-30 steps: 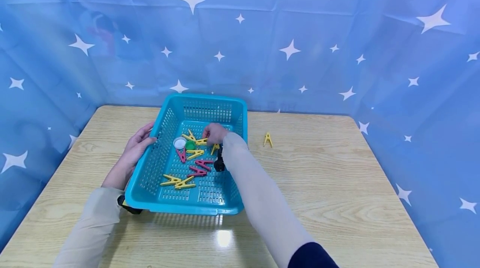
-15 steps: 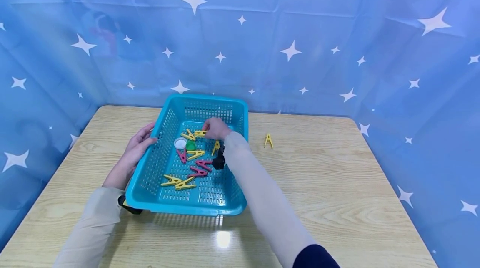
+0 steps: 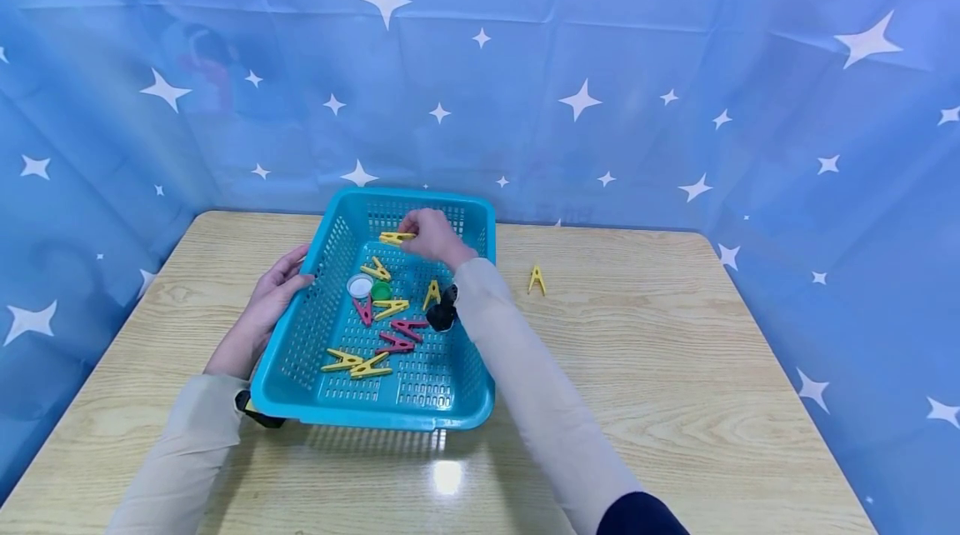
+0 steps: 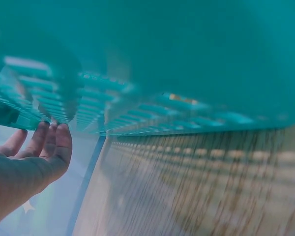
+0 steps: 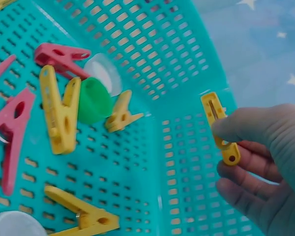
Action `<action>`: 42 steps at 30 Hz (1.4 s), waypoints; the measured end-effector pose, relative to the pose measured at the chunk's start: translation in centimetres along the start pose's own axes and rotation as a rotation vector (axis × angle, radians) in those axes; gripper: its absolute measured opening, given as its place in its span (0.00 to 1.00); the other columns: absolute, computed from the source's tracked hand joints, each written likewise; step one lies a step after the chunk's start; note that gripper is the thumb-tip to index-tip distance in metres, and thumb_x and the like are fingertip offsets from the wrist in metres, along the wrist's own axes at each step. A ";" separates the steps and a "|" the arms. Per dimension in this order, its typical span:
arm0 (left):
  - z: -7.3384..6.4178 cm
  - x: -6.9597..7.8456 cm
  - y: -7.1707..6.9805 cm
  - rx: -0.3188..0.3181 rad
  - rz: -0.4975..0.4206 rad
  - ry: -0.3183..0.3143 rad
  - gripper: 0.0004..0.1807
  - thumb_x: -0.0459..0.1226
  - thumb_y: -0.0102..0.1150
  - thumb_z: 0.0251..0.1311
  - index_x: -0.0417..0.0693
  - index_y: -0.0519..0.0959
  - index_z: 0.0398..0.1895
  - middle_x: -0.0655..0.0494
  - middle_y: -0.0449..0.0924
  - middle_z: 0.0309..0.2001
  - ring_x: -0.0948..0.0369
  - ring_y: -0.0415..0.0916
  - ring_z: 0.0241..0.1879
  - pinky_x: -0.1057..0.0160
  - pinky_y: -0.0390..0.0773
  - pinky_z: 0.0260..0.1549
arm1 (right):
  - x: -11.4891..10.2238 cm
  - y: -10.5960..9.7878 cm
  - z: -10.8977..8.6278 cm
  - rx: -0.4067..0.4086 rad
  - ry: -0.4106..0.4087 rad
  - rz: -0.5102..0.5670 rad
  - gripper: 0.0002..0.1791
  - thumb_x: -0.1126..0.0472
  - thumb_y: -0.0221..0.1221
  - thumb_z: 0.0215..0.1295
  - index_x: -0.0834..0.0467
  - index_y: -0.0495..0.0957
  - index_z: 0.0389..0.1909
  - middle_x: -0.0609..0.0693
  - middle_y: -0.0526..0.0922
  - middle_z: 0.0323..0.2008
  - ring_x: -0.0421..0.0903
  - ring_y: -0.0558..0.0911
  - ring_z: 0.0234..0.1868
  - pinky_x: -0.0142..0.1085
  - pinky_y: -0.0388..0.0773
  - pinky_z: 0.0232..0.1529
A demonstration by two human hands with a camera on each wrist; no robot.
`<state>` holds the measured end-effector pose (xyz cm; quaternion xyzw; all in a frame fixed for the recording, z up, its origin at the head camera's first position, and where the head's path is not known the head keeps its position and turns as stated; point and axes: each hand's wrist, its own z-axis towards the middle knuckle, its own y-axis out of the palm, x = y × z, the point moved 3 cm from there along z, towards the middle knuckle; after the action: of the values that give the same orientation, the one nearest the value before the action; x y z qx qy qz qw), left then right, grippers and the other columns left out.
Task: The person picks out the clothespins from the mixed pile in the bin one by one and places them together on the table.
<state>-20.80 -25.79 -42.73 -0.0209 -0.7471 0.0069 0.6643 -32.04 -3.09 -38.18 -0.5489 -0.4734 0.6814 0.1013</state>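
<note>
In the head view my right hand (image 3: 433, 237) pinches a yellow clothespin (image 3: 396, 238) over the far part of a teal plastic basket (image 3: 369, 417). The right wrist view shows that clothespin (image 5: 215, 110) between thumb and fingers, in front of the perforated basket wall. My left hand (image 3: 273, 293) holds the basket's left side, its thumb at the rim. In the left wrist view the left hand's bent fingers (image 4: 63, 142) reach the outside of the basket. Several yellow clothespins (image 3: 367, 367) and red clothespins (image 3: 396, 343) lie on the basket floor.
A green cap (image 3: 381, 292) and a white cap (image 3: 360, 286) lie among the clothespins in the basket. One yellow clothespin (image 3: 536, 279) lies on the wooden table (image 3: 660, 368), right of the basket. A blue star-patterned cloth (image 3: 517, 52) hangs behind the table.
My right hand has moved from the middle of the basket towards its far wall and upward, taking the yellow clothespin along. The left hand and the basket have stayed in place.
</note>
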 end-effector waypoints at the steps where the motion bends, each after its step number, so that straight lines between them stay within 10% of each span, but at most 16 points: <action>1: 0.0 0.0 0.0 -0.002 -0.007 0.002 0.34 0.36 0.45 0.69 0.48 0.46 0.74 0.44 0.55 0.66 0.57 0.64 0.57 0.70 0.76 0.41 | -0.1 -0.2 -0.1 0.011 -0.005 0.000 0.12 0.63 0.60 0.63 0.60 0.78 0.47 0.53 0.78 0.45 0.46 0.76 0.46 0.36 0.75 0.47; 42: -0.1 0.0 0.0 -0.007 -0.018 -0.009 0.34 0.39 0.46 0.69 0.50 0.47 0.74 0.43 0.52 0.68 0.61 0.65 0.55 0.70 0.76 0.41 | 0.9 -7.1 -7.6 0.558 0.020 0.132 0.13 0.64 0.64 0.58 0.65 0.80 0.43 0.59 0.80 0.38 0.49 0.78 0.36 0.37 0.78 0.38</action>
<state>-20.68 -25.79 -42.71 -0.0164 -0.7502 -0.0017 0.6610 -28.61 5.31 -32.99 -0.5362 -0.2300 0.7849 0.2087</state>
